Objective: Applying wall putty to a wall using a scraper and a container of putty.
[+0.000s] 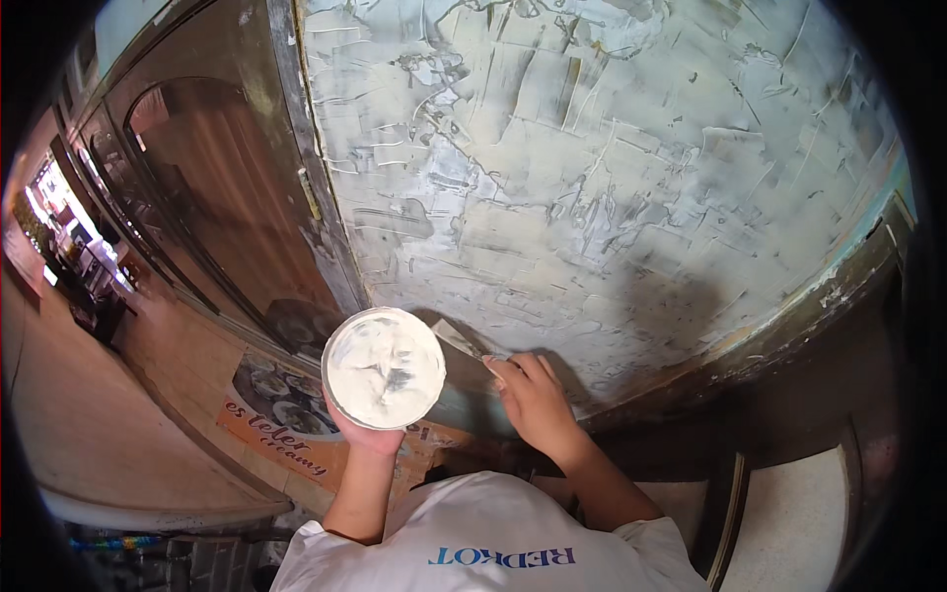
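My left hand holds up a round tub from below and behind, so most of its fingers are hidden. White wall putty covers the tub's inside, with darker patches showing through in the middle. In my right hand is the handle of a putty knife. Its flat blade points up and left, close to the tub's right rim and in front of the wall's lower part; whether it touches the wall I cannot tell. The wall carries rough, overlapping strokes of pale filler with ridges and grey patches.
A worn wooden frame edges the wall on the left, beside a dark door with an arched panel. A printed banner lies on the tiled floor below the tub. A dark wooden rail borders the wall at right.
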Available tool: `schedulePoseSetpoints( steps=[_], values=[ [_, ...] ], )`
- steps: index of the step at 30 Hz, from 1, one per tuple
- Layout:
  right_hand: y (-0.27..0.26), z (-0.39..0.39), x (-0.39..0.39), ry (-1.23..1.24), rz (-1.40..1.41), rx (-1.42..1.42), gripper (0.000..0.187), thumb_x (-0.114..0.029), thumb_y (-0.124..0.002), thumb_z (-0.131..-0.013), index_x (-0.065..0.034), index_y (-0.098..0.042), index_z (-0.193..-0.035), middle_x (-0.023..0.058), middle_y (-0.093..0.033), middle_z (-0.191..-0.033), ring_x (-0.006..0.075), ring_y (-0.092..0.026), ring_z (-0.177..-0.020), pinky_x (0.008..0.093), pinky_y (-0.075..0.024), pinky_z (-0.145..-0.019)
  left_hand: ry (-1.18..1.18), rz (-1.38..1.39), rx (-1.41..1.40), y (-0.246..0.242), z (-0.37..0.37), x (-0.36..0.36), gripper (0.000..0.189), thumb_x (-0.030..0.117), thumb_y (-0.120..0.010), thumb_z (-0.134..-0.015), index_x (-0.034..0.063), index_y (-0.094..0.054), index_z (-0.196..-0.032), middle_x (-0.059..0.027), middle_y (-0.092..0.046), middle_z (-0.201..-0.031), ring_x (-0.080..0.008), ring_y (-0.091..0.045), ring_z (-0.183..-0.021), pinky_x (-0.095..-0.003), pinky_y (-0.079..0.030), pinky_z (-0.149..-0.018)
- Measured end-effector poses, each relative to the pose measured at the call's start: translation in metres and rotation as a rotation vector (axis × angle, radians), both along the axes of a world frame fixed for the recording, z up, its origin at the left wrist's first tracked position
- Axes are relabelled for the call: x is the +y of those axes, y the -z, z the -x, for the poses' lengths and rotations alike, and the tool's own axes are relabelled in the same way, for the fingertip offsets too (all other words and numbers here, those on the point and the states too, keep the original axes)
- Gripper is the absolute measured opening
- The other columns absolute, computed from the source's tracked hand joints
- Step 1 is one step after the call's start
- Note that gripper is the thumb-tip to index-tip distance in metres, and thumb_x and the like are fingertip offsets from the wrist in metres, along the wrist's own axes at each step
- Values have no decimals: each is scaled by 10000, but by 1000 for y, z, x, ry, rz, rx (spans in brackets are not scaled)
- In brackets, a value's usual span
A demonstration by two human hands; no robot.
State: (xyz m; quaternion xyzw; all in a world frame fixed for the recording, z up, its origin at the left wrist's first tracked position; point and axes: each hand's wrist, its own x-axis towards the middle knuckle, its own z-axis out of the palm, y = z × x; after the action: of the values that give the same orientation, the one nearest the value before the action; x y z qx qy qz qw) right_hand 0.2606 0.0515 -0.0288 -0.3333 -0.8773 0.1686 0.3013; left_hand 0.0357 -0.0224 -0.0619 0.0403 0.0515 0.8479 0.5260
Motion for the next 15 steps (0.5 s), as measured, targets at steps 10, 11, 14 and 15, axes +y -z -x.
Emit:
schedulePoseSetpoints(
  steps=[10,11,14,15],
  values=[
    [-7,-21,2,24,300,189,319,-34,-592,-910,-65,-597,-1228,145,-647,-983,271,-641,-807,345,-515,-715,-7,-8,34,9,19,-11,601,442,-399,-990,85,-440,-1471,-126,-452,-1508,-353,-440,-1366,-516,-343,-1151],
    [-10,-23,2,26,311,174,311,-31,-590,-911,-54,-599,-1221,144,-662,-941,235,-646,-753,319,-510,-684,-4,-34,63,11,20,-12,596,440,-398,-990,86,-445,-1467,-124,-457,-1504,-348,-445,-1363,-512,-347,-1149],
    [-13,-29,3,-26,352,287,305,-17,-593,-894,-46,-621,-1196,112,-657,-845,174,-611,-697,300,-495,-660,-52,30,38,10,19,-13,595,440,-401,-988,86,-450,-1463,-124,-466,-1496,-343,-450,-1360,-508,-350,-1147],
    [-15,-31,3,-27,352,286,305,-17,-593,-894,-46,-621,-1196,112,-657,-845,174,-611,-697,300,-495,-660,-53,30,37,11,20,-13,595,440,-401,-988,86,-450,-1463,-124,-466,-1496,-343,-450,-1360,-508,-350,-1147]
  ],
)
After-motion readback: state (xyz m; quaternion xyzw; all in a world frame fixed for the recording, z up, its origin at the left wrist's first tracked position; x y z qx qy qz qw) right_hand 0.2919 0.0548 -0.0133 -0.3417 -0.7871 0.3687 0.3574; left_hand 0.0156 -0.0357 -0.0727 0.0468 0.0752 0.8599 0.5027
